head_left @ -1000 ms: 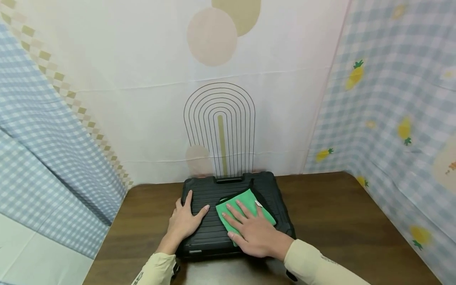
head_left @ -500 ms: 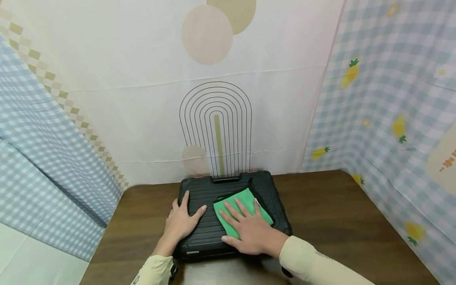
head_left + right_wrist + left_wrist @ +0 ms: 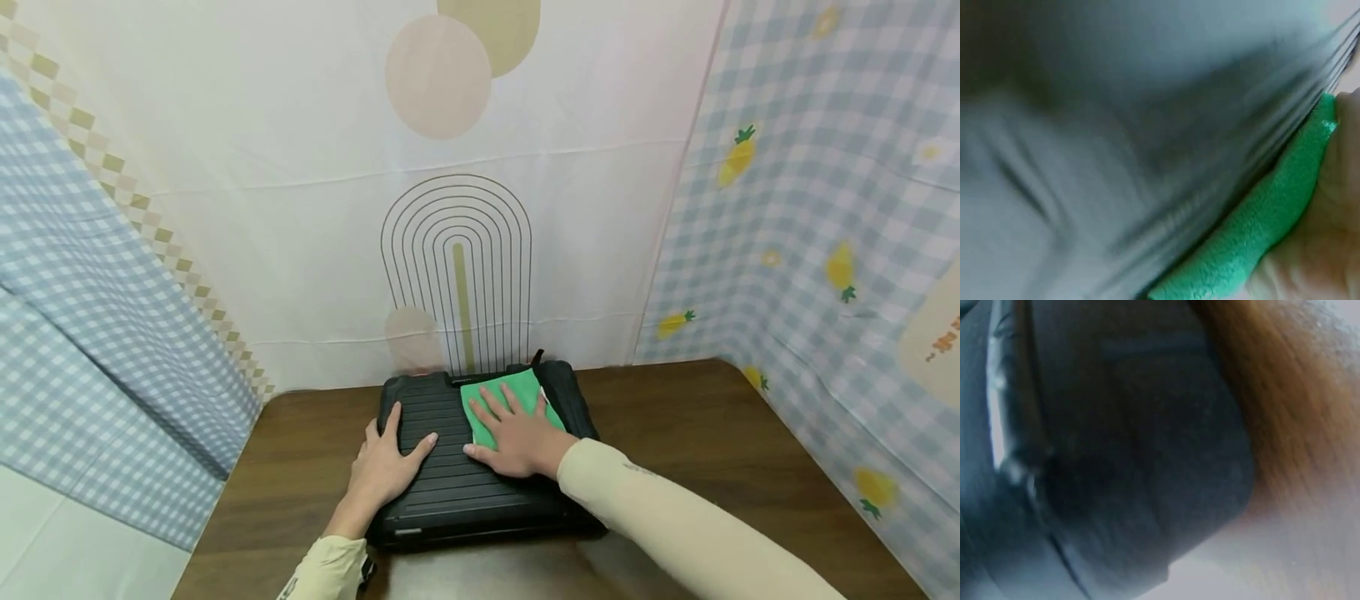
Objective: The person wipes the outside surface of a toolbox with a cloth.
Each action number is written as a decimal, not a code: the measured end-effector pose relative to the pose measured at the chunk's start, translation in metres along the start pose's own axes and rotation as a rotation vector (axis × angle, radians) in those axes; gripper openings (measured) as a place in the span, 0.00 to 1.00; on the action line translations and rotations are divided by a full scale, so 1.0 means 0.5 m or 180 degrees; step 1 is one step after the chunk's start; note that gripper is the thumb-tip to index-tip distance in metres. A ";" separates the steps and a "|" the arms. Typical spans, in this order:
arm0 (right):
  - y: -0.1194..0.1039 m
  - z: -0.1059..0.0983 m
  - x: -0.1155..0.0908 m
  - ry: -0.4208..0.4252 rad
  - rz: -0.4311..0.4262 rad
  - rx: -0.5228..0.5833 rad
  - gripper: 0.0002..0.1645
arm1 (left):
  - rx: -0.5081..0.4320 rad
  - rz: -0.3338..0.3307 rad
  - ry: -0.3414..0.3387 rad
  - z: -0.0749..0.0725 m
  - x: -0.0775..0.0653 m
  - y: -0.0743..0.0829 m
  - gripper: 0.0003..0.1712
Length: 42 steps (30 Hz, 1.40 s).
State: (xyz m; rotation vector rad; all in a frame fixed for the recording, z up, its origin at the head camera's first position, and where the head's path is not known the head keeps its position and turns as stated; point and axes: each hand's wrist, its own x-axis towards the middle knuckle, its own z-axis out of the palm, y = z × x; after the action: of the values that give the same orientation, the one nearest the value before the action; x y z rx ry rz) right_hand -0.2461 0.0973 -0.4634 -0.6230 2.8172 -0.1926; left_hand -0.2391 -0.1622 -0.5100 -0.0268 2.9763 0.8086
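Note:
A black ribbed hard case (image 3: 442, 492) lies flat on the wooden table, its handle at the far edge. My left hand (image 3: 386, 467) rests on the case's left side with fingers spread and thumb pointing inward. Under my right hand (image 3: 521, 437) is a green cloth (image 3: 517, 383) with dark edging, pressed flat on the upper right of the lid, fingers spread across it. In the right wrist view the green cloth (image 3: 1254, 231) shows beneath the palm, against the grooved lid. The left wrist view shows a blurred dark corner of the case (image 3: 1166, 444).
The brown wooden table (image 3: 675, 433) extends to both sides of the case. Behind it hangs a white patterned cloth (image 3: 315, 250), with blue checked cloths at the left and the right (image 3: 795, 200).
My right hand has slid the green cloth away from me, up toward the handle of the case. The left hand keeps its place on the lid.

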 end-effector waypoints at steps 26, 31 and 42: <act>0.123 -0.041 0.052 -0.0030 0.0385 0.0114 0.52 | -0.0020 -0.0074 0.0081 0.003 -0.004 0.000 0.59; 0.190 -0.044 0.037 -0.0008 0.0512 0.0400 0.55 | -0.0046 -0.0084 0.0076 0.000 -0.007 0.001 0.58; 0.231 -0.034 0.018 0.0099 0.0572 0.0686 0.56 | -0.0060 -0.0074 0.0080 0.003 -0.006 0.001 0.58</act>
State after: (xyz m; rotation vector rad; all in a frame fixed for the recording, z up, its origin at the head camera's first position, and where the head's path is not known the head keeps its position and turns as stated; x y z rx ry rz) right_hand -0.3043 0.1985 -0.4699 -0.3201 2.8098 -0.4671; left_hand -0.2361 -0.1610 -0.5109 -0.0728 2.9859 0.8400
